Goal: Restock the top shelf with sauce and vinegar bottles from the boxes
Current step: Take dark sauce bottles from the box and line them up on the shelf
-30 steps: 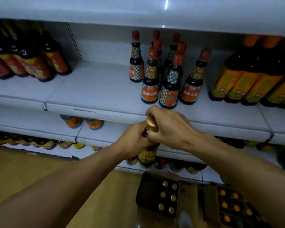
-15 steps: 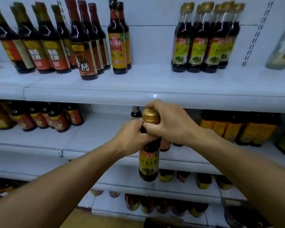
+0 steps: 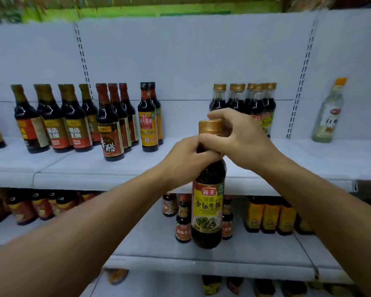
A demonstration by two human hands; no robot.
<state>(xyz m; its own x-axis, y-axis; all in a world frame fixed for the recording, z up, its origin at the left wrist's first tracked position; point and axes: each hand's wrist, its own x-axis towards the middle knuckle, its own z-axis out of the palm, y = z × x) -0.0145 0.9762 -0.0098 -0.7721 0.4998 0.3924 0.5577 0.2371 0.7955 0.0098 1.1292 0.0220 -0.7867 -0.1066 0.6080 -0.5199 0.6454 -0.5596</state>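
A dark soy sauce bottle (image 3: 208, 202) with a gold cap and a yellow-green label hangs upright in front of the shelves. My left hand (image 3: 186, 159) grips its neck from the left. My right hand (image 3: 242, 138) wraps the neck and cap from the right. The white top shelf (image 3: 180, 168) lies just behind the hands. On it stands a group of matching gold-capped bottles (image 3: 244, 99), partly hidden by my right hand. The boxes are out of view.
Left on the top shelf stand several dark bottles (image 3: 58, 123), red-capped vinegar bottles (image 3: 111, 125) and an orange-labelled pair (image 3: 149, 118). A pale bottle (image 3: 328, 112) stands at the far right. Lower shelves (image 3: 223, 260) hold small jars and orange-labelled bottles.
Both hands have lifted the bottle upward, from the level of the lower shelves to the top shelf. The view has tilted up; the boxes on the floor have left the frame.
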